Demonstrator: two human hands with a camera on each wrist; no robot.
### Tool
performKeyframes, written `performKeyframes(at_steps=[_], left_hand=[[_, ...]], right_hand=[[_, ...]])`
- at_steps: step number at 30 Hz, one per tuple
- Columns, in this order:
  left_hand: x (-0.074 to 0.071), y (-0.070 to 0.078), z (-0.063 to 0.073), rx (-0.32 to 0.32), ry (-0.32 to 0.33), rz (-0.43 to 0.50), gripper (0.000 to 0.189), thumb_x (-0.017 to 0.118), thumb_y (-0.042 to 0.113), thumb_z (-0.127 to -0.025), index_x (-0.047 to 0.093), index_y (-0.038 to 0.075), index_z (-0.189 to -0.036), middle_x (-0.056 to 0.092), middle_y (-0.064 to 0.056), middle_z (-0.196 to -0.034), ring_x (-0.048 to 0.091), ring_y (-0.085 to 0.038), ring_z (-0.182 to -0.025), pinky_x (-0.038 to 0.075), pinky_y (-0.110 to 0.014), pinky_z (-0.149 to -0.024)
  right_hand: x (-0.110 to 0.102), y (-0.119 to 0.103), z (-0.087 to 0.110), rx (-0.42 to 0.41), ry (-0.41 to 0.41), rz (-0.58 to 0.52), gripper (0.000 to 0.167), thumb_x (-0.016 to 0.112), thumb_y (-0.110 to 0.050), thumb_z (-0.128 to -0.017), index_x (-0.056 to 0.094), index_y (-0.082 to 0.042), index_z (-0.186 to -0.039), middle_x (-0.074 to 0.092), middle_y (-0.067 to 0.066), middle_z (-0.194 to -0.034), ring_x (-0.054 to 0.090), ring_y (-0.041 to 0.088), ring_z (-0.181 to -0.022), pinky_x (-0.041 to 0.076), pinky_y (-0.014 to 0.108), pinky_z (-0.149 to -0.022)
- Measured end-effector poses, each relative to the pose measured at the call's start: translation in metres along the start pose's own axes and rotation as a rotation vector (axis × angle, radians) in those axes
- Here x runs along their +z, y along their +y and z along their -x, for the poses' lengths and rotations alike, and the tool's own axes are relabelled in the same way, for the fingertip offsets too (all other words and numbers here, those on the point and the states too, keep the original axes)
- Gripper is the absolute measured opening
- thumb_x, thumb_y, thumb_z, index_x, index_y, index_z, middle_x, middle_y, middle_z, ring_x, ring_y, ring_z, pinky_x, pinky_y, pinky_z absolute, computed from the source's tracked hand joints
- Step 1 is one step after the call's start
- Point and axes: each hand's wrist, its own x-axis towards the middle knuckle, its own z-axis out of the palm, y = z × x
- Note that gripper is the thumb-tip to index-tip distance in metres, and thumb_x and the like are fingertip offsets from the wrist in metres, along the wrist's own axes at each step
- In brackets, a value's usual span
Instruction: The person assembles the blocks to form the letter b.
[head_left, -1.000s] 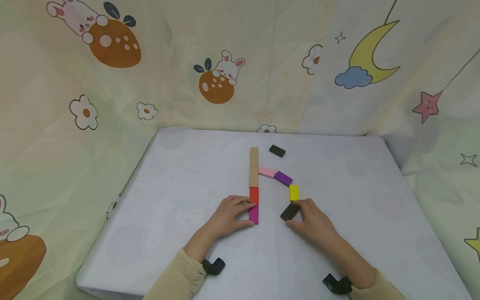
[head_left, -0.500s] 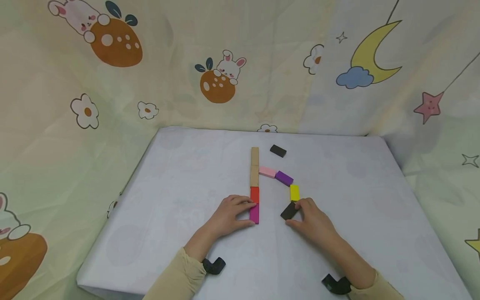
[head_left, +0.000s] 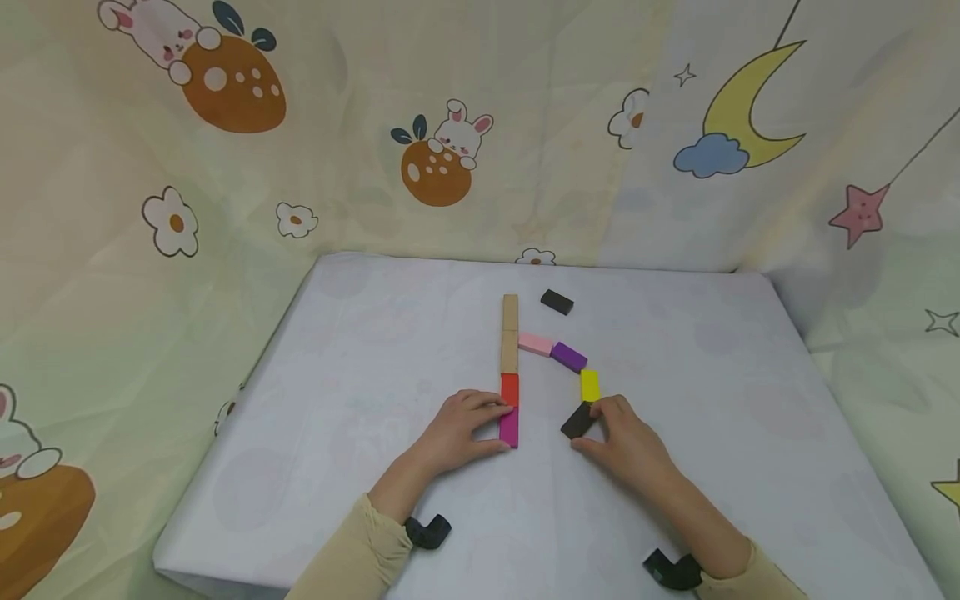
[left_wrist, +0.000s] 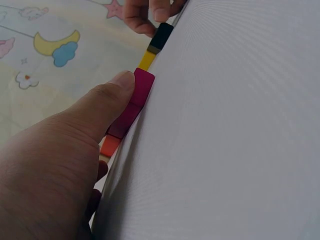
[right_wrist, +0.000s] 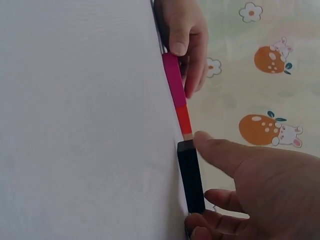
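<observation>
My left hand pinches a magenta block lengthwise, its thumb at the near end. The red block adjoins that block's far end, and two bare-wood blocks continue the straight row. On the other side, a black block lies slanted between the thumb and fingers of my right hand. Its far corner meets the yellow block, or nearly so. A purple block and a pink block curve from there back to the wooden row. In the right wrist view, the thumb is at the black block's end.
A second black block lies apart near the back of the white-covered table. Printed cloth hangs behind and at both sides. Each wrist wears a black camera mount, one left and one right.
The black block in my right hand has shifted very slightly away from me and to the left. My left hand and the other blocks stay as they were.
</observation>
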Motion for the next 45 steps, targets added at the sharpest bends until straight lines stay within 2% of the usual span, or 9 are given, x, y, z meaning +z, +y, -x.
performKeyframes(at_steps=[2,5,9,13,19,26,33,39,45], left_hand=[[0.0,0.0,0.0,0.002,0.002,0.001,0.059,0.064,0.062,-0.087,0.057,0.033,-0.139,0.054,0.012,-0.14,0.044,-0.015,-0.133,0.035,-0.042,-0.114],[-0.001,0.001,0.0,0.002,0.003,0.003,0.06,0.063,0.062,-0.087,0.057,0.033,-0.139,0.054,0.011,-0.141,0.045,-0.016,-0.133,0.035,-0.043,-0.114],[-0.001,0.001,0.001,-0.001,0.001,0.006,0.059,0.065,0.06,-0.087,0.057,0.033,-0.139,0.054,0.011,-0.14,0.045,-0.016,-0.133,0.035,-0.043,-0.114],[-0.002,0.001,0.001,0.008,0.007,0.007,0.058,0.066,0.059,-0.087,0.057,0.033,-0.139,0.054,0.012,-0.139,0.045,-0.015,-0.132,0.035,-0.043,-0.113],[-0.002,0.001,0.001,0.009,0.006,-0.004,0.059,0.066,0.059,-0.087,0.057,0.033,-0.139,0.054,0.012,-0.139,0.045,-0.015,-0.132,0.036,-0.043,-0.113],[-0.002,0.001,0.001,-0.001,-0.003,0.01,0.059,0.067,0.058,-0.087,0.057,0.032,-0.139,0.054,0.012,-0.14,0.045,-0.015,-0.133,0.034,-0.042,-0.115],[-0.001,0.0,0.001,-0.001,0.004,0.002,0.059,0.067,0.059,-0.086,0.058,0.033,-0.138,0.054,0.013,-0.139,0.044,-0.013,-0.133,0.035,-0.04,-0.114],[0.0,-0.001,0.001,-0.001,0.007,-0.001,0.059,0.066,0.06,-0.086,0.058,0.034,-0.138,0.054,0.014,-0.139,0.044,-0.012,-0.133,0.035,-0.04,-0.114],[0.001,-0.002,0.001,0.023,0.02,-0.009,0.058,0.064,0.061,-0.087,0.057,0.035,-0.139,0.054,0.013,-0.139,0.045,-0.013,-0.132,0.036,-0.041,-0.113]], right_hand=[[-0.008,-0.001,-0.001,0.002,-0.005,-0.015,0.053,0.075,-0.049,-0.084,0.059,-0.009,-0.114,0.052,0.011,-0.126,0.059,0.022,-0.095,0.056,0.041,-0.08],[-0.025,0.001,-0.009,0.0,-0.004,-0.045,0.048,0.069,-0.047,-0.09,0.061,-0.009,-0.117,0.053,0.011,-0.126,0.056,0.019,-0.085,0.052,0.034,-0.069],[-0.046,0.011,-0.03,-0.017,-0.013,-0.089,0.041,0.065,-0.04,-0.095,0.061,-0.009,-0.121,0.055,0.012,-0.125,0.05,0.018,-0.077,0.046,0.026,-0.059],[-0.06,0.024,-0.059,-0.013,-0.039,-0.107,0.041,0.062,-0.038,-0.096,0.06,-0.011,-0.126,0.056,0.012,-0.127,0.053,0.021,-0.082,0.048,0.026,-0.061],[-0.072,0.038,-0.106,0.065,-0.09,-0.146,0.043,0.059,-0.036,-0.098,0.055,-0.014,-0.135,0.056,0.014,-0.133,0.057,0.027,-0.092,0.053,0.028,-0.068],[-0.068,0.043,-0.156,0.158,-0.212,-0.227,0.046,0.055,-0.036,-0.101,0.049,-0.018,-0.142,0.058,0.013,-0.13,0.06,0.025,-0.088,0.053,0.027,-0.069],[-0.06,0.036,-0.196,0.164,-0.261,-0.252,0.05,0.055,-0.032,-0.1,0.043,-0.018,-0.147,0.047,0.013,-0.147,0.06,0.027,-0.098,0.054,0.033,-0.082],[-0.054,0.025,-0.214,0.162,-0.251,-0.248,0.054,0.057,-0.035,-0.098,0.044,-0.013,-0.146,0.047,0.016,-0.147,0.06,0.029,-0.101,0.053,0.04,-0.09],[-0.043,0.021,-0.225,0.132,-0.193,-0.147,0.058,0.061,-0.04,-0.095,0.049,-0.004,-0.14,0.052,0.021,-0.136,0.052,0.033,-0.112,0.048,0.047,-0.099]])
